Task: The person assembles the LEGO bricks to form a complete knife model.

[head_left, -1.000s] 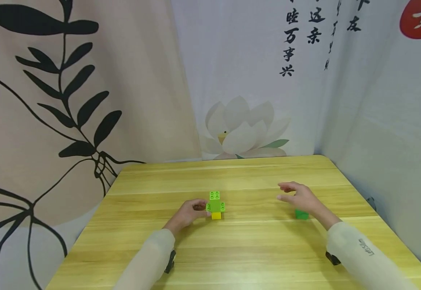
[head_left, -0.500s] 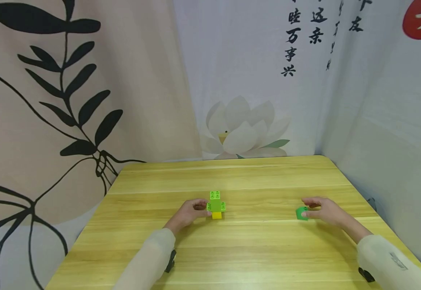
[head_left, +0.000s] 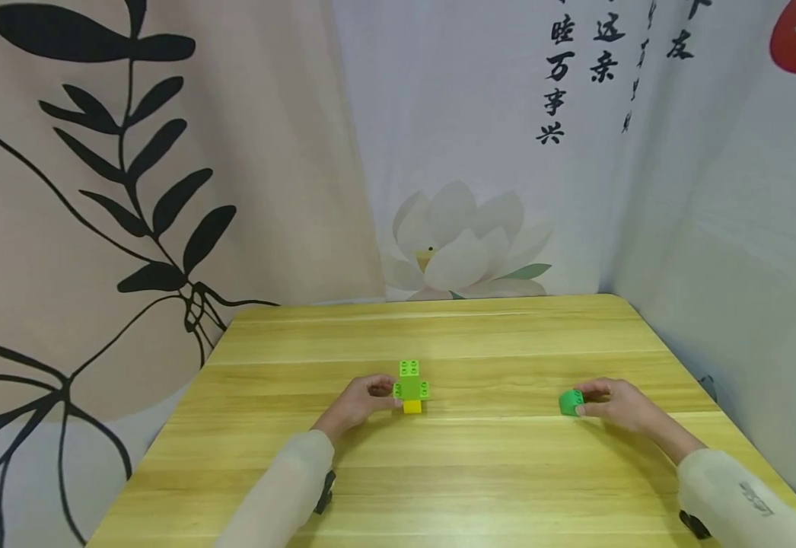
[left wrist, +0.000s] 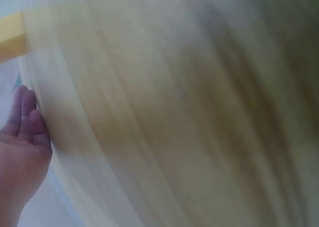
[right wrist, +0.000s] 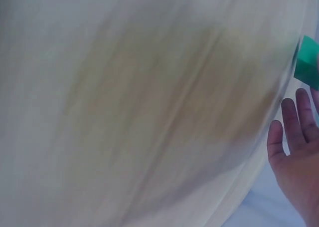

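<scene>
In the head view, a small stack of toy building blocks (head_left: 409, 383) stands upright on the table, lime green above and yellow at the bottom. My left hand (head_left: 357, 405) pinches its left side between thumb and fingers. The yellow block (left wrist: 11, 36) shows at the edge of the left wrist view. Farther right, my right hand (head_left: 617, 405) has its thumb and fingers on a darker green block (head_left: 568, 403), pinching it from the right. The same green block (right wrist: 307, 65) is partly cut off in the right wrist view, with the other fingers (right wrist: 291, 118) extended below it.
The wooden table (head_left: 487, 457) carries both the stack and the green block, with a wide stretch of tabletop between them. A printed curtain (head_left: 288, 152) hangs behind the table's far edge, and pale cloth (head_left: 727, 251) hangs along its right side.
My right hand moved right and toward me from above the green block, then closed its thumb and fingers on it. The block has turned slightly. The left hand stays at the stack.
</scene>
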The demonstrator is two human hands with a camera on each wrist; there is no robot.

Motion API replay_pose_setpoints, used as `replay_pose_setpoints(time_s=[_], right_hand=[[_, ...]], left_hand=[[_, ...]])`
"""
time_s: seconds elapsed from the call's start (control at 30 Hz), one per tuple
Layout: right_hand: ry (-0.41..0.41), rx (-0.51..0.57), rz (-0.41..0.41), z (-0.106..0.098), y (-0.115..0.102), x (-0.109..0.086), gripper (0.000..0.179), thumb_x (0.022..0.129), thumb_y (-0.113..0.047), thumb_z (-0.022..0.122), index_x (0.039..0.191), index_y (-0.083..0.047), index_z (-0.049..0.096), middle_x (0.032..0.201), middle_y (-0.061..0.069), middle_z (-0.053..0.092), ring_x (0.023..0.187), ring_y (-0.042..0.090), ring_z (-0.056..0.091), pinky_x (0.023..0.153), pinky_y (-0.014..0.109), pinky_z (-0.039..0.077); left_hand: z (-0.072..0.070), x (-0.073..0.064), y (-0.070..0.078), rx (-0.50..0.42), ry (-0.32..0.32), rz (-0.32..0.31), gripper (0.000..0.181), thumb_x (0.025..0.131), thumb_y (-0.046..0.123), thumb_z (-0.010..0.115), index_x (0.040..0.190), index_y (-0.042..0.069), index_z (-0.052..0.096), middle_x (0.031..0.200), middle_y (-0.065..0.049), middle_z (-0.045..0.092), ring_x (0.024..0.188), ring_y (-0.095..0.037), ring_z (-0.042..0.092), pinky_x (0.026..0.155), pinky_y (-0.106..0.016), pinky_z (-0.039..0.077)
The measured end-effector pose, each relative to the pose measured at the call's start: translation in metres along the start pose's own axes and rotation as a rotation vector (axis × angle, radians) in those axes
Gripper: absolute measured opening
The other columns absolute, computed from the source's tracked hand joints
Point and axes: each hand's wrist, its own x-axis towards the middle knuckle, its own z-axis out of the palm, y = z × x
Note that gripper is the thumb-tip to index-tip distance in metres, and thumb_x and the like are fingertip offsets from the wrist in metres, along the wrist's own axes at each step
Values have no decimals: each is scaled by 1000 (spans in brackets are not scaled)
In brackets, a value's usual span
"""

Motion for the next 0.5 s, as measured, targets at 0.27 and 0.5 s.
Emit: replay_pose_setpoints(time_s=[0.27, 0.5], right_hand=[[56, -3, -11, 12, -35, 24, 50, 93, -36, 71, 128, -2, 63, 122, 18, 63, 116, 39, 55, 90, 53, 48], [64, 60, -79, 31, -88, 56, 47, 92, -36, 72, 127, -5, 63, 116, 11, 66, 106, 30, 59, 80, 40, 51]], left_hand=[[1, 1, 0, -8, -11, -5, 47, 87, 28, 78, 128, 10, 64, 124, -9, 60, 112, -26, 55, 94, -45, 47], [1, 2, 0, -4, -7, -4, 46, 87, 28, 78, 128, 11, 65, 123, -8, 60, 112, -25, 56, 95, -44, 47]])
